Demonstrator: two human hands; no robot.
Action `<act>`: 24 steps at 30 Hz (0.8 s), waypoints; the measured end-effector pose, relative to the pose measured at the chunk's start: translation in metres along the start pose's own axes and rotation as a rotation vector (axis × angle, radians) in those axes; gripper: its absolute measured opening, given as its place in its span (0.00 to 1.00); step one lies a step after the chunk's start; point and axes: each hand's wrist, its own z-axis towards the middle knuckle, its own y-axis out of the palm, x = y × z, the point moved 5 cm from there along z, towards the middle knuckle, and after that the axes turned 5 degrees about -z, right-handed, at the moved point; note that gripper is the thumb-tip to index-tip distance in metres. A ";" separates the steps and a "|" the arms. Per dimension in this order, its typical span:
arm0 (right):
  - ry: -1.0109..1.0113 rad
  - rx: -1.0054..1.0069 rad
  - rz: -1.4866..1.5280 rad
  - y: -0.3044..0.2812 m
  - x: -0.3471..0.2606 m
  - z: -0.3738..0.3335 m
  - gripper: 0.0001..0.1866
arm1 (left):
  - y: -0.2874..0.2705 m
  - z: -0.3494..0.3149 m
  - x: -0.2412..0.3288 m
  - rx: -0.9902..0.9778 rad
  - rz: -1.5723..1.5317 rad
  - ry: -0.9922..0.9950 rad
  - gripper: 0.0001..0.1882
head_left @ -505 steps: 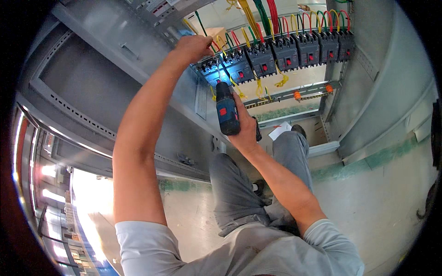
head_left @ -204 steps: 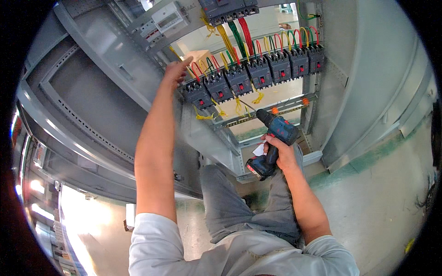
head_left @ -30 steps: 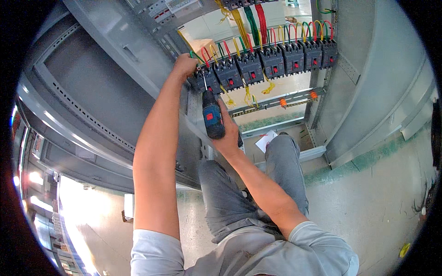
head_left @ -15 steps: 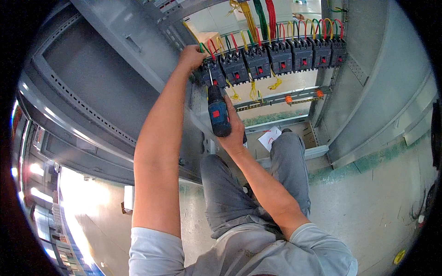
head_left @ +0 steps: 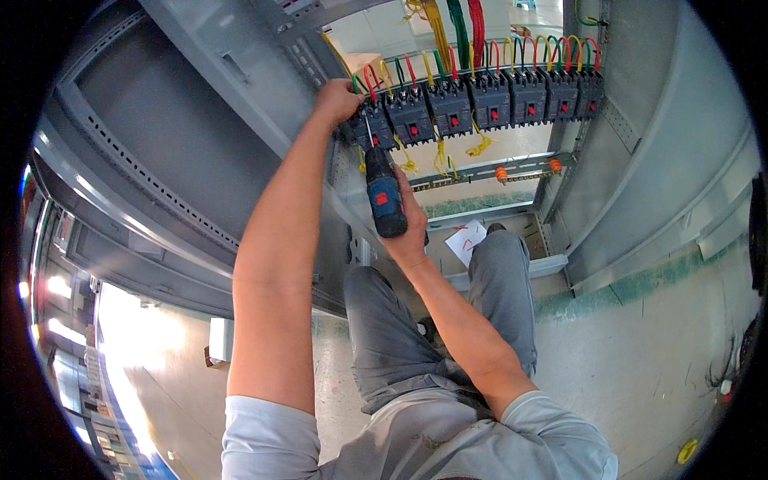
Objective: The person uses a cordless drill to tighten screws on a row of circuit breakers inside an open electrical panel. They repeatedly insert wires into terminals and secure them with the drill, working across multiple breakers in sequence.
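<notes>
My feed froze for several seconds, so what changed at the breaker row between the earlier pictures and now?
The right hand raised the blue and black cordless drill from beside the lap, where it lay sideways, to point up beneath the leftmost black circuit breaker. The left hand stayed at that breaker; the white paper sheet stayed on the cabinet floor.

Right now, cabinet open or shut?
Open. The grey cabinet shows its inside: a row of black breakers with coloured wires exposed, left hand at the leftmost, right hand holding the drill.

Matt grey painted metal cabinet (head_left: 184,136); black plastic circuit breakers (head_left: 472,100); glossy blue plastic cordless drill (head_left: 386,196); rough concrete floor (head_left: 640,352).
</notes>
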 end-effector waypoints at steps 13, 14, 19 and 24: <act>-0.013 -0.064 -0.005 -0.024 -0.041 0.033 0.42 | 0.001 -0.005 0.011 0.073 0.072 0.030 0.16; -0.001 -0.121 -0.085 -0.028 -0.049 0.044 0.41 | 0.001 -0.006 0.015 0.077 0.067 0.027 0.15; -0.128 -0.321 -0.425 -0.045 -0.093 0.093 0.38 | -0.001 -0.007 0.027 0.058 0.117 0.018 0.16; -0.261 -0.509 -0.745 -0.028 -0.110 0.099 0.44 | 0.006 0.001 0.027 0.060 0.044 -0.034 0.20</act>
